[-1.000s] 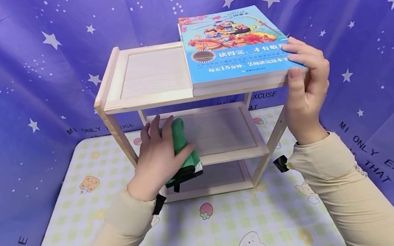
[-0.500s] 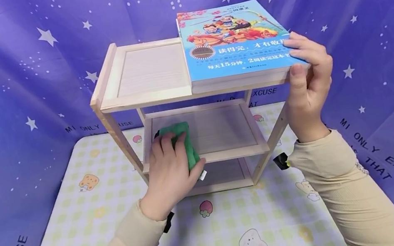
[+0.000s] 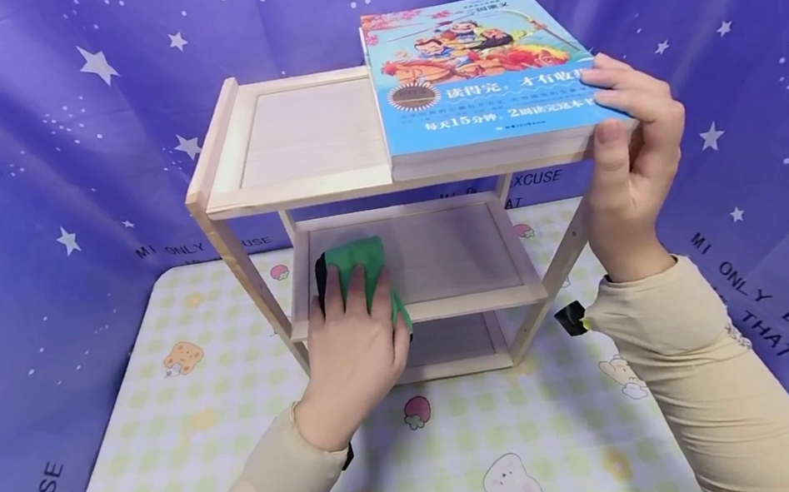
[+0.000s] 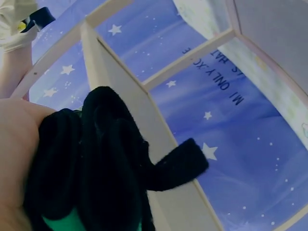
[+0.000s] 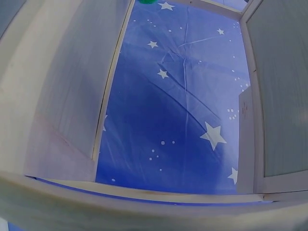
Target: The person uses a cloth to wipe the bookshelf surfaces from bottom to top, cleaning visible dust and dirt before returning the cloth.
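The left hand [image 3: 353, 340] is clamped on a folded green cloth [image 3: 358, 258], its fingers a little apart and laid over the top, thumb along the right side. The right hand [image 3: 633, 141] grips the right edge of a paperback book [image 3: 477, 79], fingertips on the cover and thumb at the near corner; whether it also takes hold of the wood is hidden.

The cloth lies over the left part of the middle shelf [image 3: 459, 249], its near end at the front edge. In the left wrist view its underside is black and matte, rolled into thick soft folds, with a short black strap [image 4: 180, 166] sticking out.

The book lies flat on the right of the top shelf [image 3: 311, 136], glossy and blue, with cartoon riders on horses. Both shelves belong to a three-tier rack [image 3: 230, 252] of pale, unpainted wood with framed panels and slanting legs.

Stretchy beige sleeves [image 3: 724, 384] cover the arms. Beneath is a green-and-white checked tablecloth [image 3: 186, 431]; behind hangs a creased purple-blue curtain [image 3: 32, 145] with white stars.
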Motion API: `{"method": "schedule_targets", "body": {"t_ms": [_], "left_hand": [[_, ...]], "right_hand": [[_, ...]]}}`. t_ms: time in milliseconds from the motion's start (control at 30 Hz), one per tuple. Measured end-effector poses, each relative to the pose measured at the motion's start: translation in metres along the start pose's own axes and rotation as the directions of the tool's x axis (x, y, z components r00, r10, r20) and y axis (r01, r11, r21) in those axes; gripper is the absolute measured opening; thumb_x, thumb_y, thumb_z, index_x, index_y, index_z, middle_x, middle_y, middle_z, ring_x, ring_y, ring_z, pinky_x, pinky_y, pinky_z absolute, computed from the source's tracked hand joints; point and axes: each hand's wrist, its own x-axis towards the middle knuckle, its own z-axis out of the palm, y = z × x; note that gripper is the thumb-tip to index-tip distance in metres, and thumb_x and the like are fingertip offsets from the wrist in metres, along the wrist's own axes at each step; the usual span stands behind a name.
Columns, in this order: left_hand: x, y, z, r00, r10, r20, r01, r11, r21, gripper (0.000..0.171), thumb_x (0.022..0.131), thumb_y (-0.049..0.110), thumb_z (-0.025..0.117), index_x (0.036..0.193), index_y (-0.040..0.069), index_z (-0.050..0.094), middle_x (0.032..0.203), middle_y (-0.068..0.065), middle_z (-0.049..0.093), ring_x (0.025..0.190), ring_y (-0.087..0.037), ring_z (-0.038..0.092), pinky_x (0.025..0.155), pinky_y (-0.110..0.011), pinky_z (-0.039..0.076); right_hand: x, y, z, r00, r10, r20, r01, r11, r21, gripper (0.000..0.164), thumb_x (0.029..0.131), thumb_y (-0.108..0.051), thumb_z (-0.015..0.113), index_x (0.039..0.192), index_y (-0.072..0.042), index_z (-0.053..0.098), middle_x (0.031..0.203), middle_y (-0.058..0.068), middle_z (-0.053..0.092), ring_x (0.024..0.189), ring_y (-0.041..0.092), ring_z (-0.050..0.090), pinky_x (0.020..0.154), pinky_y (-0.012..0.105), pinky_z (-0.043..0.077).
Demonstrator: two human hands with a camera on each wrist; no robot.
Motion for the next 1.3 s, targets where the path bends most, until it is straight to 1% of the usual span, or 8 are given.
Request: {"method": "schedule_targets", "body": {"t_ms": [233,400,500,600,700,1000,1233,1300], "left_hand": [[0.008,-0.003,0.0,1.0,-0.01,0.026,0.011,1.0,-0.015,0.043,0.087,0.029,0.058,0.123,0.008,0.069,0.12,-0.022,0.069,0.112,-0.049,0.063,0.077,-0.057,0.056],[0.014,-0.009,-0.001,0.994,-0.028,0.103,0.036,0.996,-0.079,0.044,0.088,0.027,0.058,0.125,0.007,0.068,0.124,-0.023,0.067,0.115,-0.05,0.061,0.078,-0.058,0.056],[0.02,-0.013,-0.003,0.979,-0.055,0.195,0.08,0.989,-0.121,0.045,0.089,0.026,0.057,0.129,0.008,0.066,0.129,-0.022,0.064,0.121,-0.05,0.057,0.083,-0.059,0.055],[0.025,-0.018,-0.004,0.951,-0.087,0.296,0.136,0.979,-0.151,0.048,0.09,0.026,0.054,0.135,0.009,0.062,0.136,-0.021,0.06,0.128,-0.049,0.052,0.089,-0.059,0.052],[0.029,-0.024,-0.005,0.929,-0.105,0.355,0.178,0.968,-0.179,0.051,0.091,0.027,0.052,0.138,0.009,0.059,0.141,-0.02,0.056,0.132,-0.048,0.048,0.091,-0.06,0.051],[0.039,-0.04,0.0,0.897,-0.145,0.419,0.267,0.931,-0.249,0.053,0.094,0.029,0.051,0.142,0.007,0.054,0.147,-0.022,0.049,0.14,-0.047,0.039,0.108,-0.058,0.04],[0.04,-0.04,0.0,0.865,-0.168,0.473,0.315,0.916,-0.25,0.055,0.096,0.031,0.046,0.147,0.009,0.048,0.152,-0.02,0.043,0.145,-0.045,0.032,0.112,-0.061,0.034],[0.04,-0.04,0.0,0.862,-0.162,0.48,0.32,0.909,-0.267,0.056,0.097,0.032,0.045,0.148,0.008,0.046,0.153,-0.022,0.041,0.145,-0.046,0.029,0.113,-0.061,0.032]], "right_hand": [[0.001,-0.002,0.001,1.0,0.01,-0.006,-0.01,0.998,0.062,0.051,0.089,-0.038,0.07,0.089,0.009,0.05,0.106,0.01,0.064,0.12,0.035,0.056,0.116,0.046,0.033],[0.001,-0.002,0.0,1.0,0.018,0.009,-0.019,0.998,0.066,0.052,0.089,-0.039,0.07,0.09,0.009,0.05,0.107,0.009,0.064,0.122,0.035,0.054,0.116,0.046,0.032],[0.0,-0.001,0.0,1.0,0.023,0.021,-0.025,0.997,0.069,0.05,0.09,-0.037,0.068,0.091,0.009,0.051,0.108,0.008,0.064,0.123,0.034,0.054,0.116,0.045,0.032],[0.0,-0.001,0.0,0.999,0.028,0.025,-0.03,0.996,0.087,0.046,0.091,-0.033,0.067,0.091,0.009,0.051,0.109,0.009,0.063,0.124,0.035,0.053,0.117,0.046,0.031],[0.0,-0.001,0.0,0.999,0.029,0.024,-0.031,0.996,0.088,0.043,0.092,-0.031,0.066,0.091,0.01,0.051,0.109,0.009,0.063,0.124,0.035,0.053,0.117,0.046,0.031],[0.0,-0.002,0.0,0.999,0.023,0.022,-0.025,0.996,0.089,0.045,0.092,-0.032,0.067,0.091,0.009,0.05,0.109,0.009,0.063,0.124,0.035,0.053,0.117,0.046,0.031],[0.0,-0.002,0.0,1.0,0.021,0.019,-0.023,0.996,0.086,0.05,0.09,-0.037,0.069,0.091,0.009,0.05,0.109,0.01,0.063,0.124,0.035,0.053,0.117,0.046,0.031],[0.001,-0.002,-0.001,1.0,0.019,0.018,-0.02,0.998,0.065,0.051,0.09,-0.039,0.068,0.091,0.009,0.05,0.109,0.009,0.063,0.123,0.034,0.054,0.117,0.046,0.032]]}}
